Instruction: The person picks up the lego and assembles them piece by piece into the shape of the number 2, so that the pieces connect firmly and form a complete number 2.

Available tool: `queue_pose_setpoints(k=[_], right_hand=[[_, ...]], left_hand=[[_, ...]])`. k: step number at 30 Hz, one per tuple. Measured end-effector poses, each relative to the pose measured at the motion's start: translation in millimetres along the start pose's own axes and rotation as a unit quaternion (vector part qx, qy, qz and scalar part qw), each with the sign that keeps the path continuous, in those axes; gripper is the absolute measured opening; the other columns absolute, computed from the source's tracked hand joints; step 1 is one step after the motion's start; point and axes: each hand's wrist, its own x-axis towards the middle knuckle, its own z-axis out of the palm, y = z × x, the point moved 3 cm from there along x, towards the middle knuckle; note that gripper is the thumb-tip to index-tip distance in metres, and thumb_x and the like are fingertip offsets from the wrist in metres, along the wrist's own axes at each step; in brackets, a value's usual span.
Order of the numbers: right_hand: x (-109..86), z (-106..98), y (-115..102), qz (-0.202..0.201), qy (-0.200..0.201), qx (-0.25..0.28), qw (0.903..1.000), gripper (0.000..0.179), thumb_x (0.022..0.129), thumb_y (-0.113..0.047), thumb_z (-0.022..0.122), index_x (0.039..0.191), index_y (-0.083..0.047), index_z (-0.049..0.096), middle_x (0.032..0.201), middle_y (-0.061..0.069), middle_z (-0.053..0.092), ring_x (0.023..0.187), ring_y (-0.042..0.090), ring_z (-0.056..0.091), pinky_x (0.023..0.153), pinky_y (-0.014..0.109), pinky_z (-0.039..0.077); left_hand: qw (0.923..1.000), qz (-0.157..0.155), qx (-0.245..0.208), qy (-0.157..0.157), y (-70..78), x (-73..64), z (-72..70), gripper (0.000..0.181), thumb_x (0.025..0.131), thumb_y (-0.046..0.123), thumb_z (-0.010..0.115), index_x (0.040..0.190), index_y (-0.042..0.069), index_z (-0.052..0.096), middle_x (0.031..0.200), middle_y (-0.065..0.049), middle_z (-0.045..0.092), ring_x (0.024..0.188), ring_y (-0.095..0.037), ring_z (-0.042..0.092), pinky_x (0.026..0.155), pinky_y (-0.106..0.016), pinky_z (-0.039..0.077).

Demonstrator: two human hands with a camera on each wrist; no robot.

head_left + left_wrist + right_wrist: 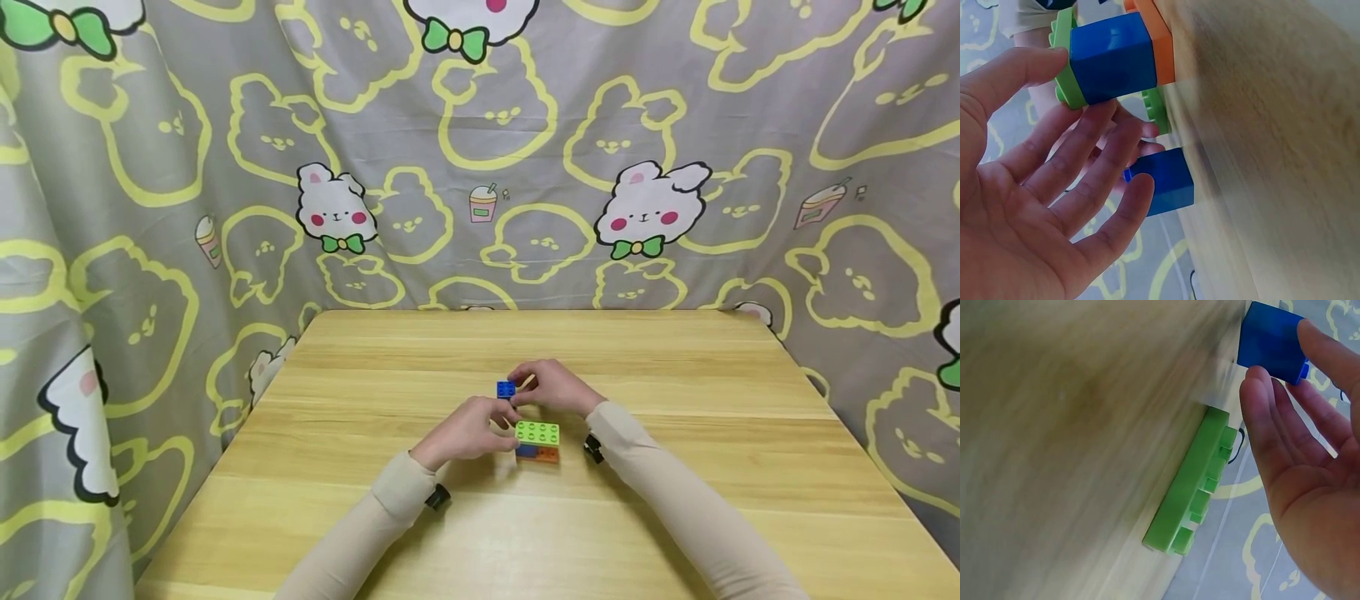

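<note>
My left hand [468,429] is at the left end of a toy-brick stack. Its thumb touches the lime-green top brick [537,432], while the other fingers stay loosely extended past the far corner. Beneath the green, a blue brick [1113,56] sits on a low orange brick [1159,44]. Farther back on the table, my right hand [558,388] pinches a square blue brick [1272,340] from its right side, thumb on one side and fingers on the other. A low green brick [1188,487] lies flat on the table, its studs facing up; the left hand hides it in the head view.
The wooden table [637,350] extends around both hands. Patterned curtains [465,125] hang behind it and along both sides. A small black device is worn at each wrist.
</note>
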Motion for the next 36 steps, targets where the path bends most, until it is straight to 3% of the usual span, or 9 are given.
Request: queue_pose_setpoints(k=[7, 17, 26, 36], right_hand=[[-0.8, -1, 1, -0.013, -0.002, -0.019, 0.9997, 0.032, 0.093, -0.017, 0.077, 0.123, -0.007, 0.07, 0.11, 0.006, 0.073, 0.093, 0.016, 0.073, 0.086, 0.038, 0.059], [-6.4, -8, -4, 0.001, 0.004, -0.037, 0.9993, 0.031, 0.096, -0.022, 0.075, 0.124, -0.01, 0.07, 0.109, 0.001, 0.073, 0.093, 0.013, 0.07, 0.086, 0.036, 0.058], [-17.8, -15, -11, -0.015, 0.017, -0.043, 0.9988, 0.031, 0.096, -0.022, 0.074, 0.124, -0.008, 0.07, 0.112, 0.004, 0.073, 0.096, 0.016, 0.07, 0.082, 0.035, 0.058], [-31.4, -26, -10, -0.019, 0.033, -0.047, 0.9981, 0.036, 0.097, -0.026, 0.072, 0.128, -0.007, 0.068, 0.122, 0.008, 0.071, 0.101, 0.019, 0.07, 0.086, 0.037, 0.059]], left_hand=[[1.0, -0.001, 0.005, 0.003, -0.5, 0.4, 0.2, 0.027, 0.088, 0.026, 0.081, 0.111, 0.015, 0.074, 0.107, 0.001, 0.074, 0.099, -0.014, 0.066, 0.079, -0.029, 0.055], [0.9999, -0.003, 0.01, 0.009, 0.4, 0.5, 0.6, 0.028, 0.088, 0.026, 0.081, 0.112, 0.015, 0.074, 0.104, 0.003, 0.073, 0.096, -0.012, 0.065, 0.077, -0.028, 0.054], [0.9996, 0.005, 0.018, 0.022, 3.6, -0.3, 0.1, 0.027, 0.088, 0.024, 0.079, 0.113, 0.014, 0.074, 0.107, -0.002, 0.074, 0.099, -0.018, 0.066, 0.078, -0.029, 0.053], [0.9995, 0.001, 0.019, 0.026, 4.8, -0.8, -0.3, 0.025, 0.088, 0.024, 0.079, 0.111, 0.015, 0.075, 0.107, 0.001, 0.074, 0.101, -0.021, 0.067, 0.081, -0.032, 0.054]])
